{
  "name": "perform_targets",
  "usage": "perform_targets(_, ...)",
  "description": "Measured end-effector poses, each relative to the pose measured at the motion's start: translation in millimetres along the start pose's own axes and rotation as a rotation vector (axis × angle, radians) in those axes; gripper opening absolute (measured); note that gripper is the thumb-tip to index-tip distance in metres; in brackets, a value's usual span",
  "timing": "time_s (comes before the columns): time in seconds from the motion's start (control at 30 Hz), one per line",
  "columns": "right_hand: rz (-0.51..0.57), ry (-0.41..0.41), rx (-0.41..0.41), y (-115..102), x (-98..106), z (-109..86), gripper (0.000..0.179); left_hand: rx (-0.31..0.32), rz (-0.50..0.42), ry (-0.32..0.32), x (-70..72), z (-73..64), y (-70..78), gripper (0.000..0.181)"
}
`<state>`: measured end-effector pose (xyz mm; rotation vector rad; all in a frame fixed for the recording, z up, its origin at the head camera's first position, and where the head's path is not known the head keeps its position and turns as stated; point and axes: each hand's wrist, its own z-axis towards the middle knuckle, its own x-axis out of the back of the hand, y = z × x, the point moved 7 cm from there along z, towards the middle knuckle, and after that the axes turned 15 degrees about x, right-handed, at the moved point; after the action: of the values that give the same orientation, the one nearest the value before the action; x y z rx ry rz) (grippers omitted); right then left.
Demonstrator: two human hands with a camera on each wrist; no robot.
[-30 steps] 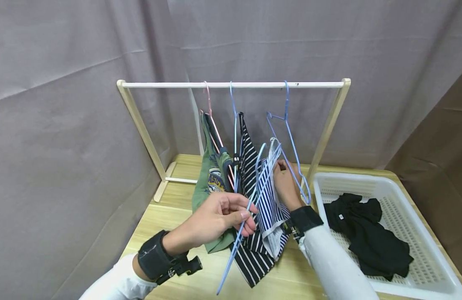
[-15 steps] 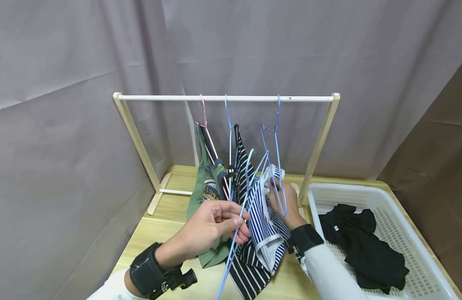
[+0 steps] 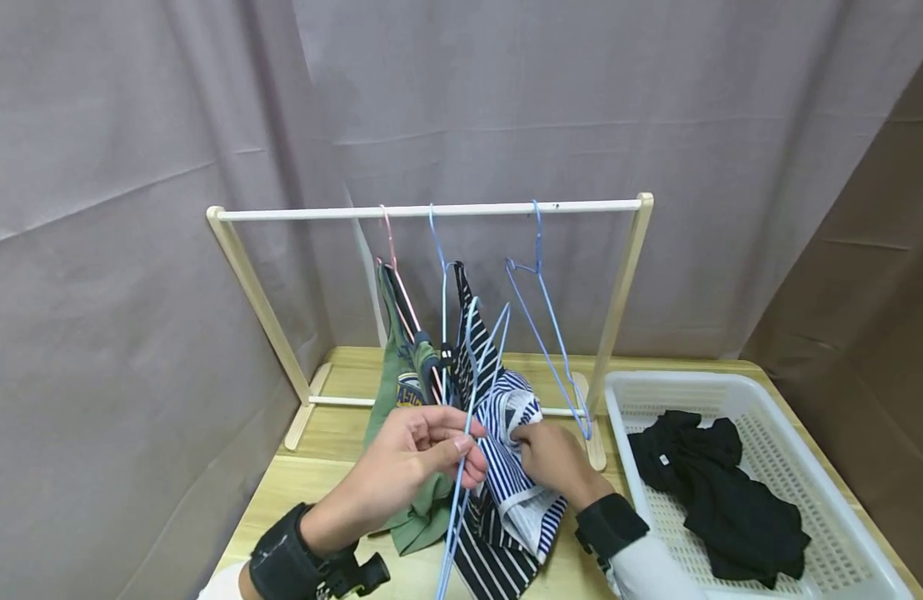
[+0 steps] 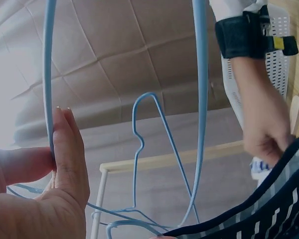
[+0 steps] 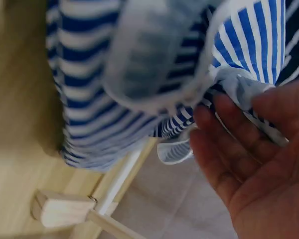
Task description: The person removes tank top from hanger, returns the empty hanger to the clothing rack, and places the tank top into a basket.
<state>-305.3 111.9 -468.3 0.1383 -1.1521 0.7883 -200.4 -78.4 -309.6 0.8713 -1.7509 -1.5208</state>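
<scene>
My left hand [image 3: 424,454] pinches a light blue wire hanger [image 4: 201,74] between thumb and fingers, its hook end pointing up. To the right, my right hand [image 3: 555,458] pinches the bunched upper edge of a blue-and-white striped garment [image 3: 506,487], which hangs beside the held hanger. In the right wrist view, grey-white trim [image 5: 239,87] lies between thumb and index finger, while the other fingers are loosely bent. Whether the hanger's lower part is inside the garment is hidden. Behind it hangs a black-and-white striped garment [image 3: 499,567] on another blue hanger [image 3: 436,237].
A rack with a white rail [image 3: 311,214] stands behind the hands. On it hang a green garment [image 3: 390,400] on a pink hanger [image 3: 391,242] and a bare blue hanger [image 3: 551,312]. At right, a white basket [image 3: 731,383] holds black clothing [image 3: 720,492].
My right hand has moved down and drawn the blue-and-white garment's top lower, away from the held hanger's upper end. My left hand keeps its pinch. The head view has shifted slightly.
</scene>
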Motion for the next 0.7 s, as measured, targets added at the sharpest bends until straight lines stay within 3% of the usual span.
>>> perform_targets(0.13,0.010,-0.117,-0.024,-8,-13,-12.9,0.012,-0.001,0.000,0.019,2.1,1.2,0.3,0.029)
perform_targets(0.37,0.073,-0.278,-0.080,-17,-33,-29.8,0.059,0.005,-0.008,0.051,10.1,3.5,1.2,0.028)
perform_targets(0.47,0.076,-0.271,-0.048,-18,-41,-34.7,0.064,0.012,-0.004,0.058,12.3,3.5,0.7,0.028)
perform_targets(0.7,0.120,-0.188,0.101,-5,-52,-41.6,0.046,0.026,-0.009,0.057,13.0,4.0,-1.1,0.028)
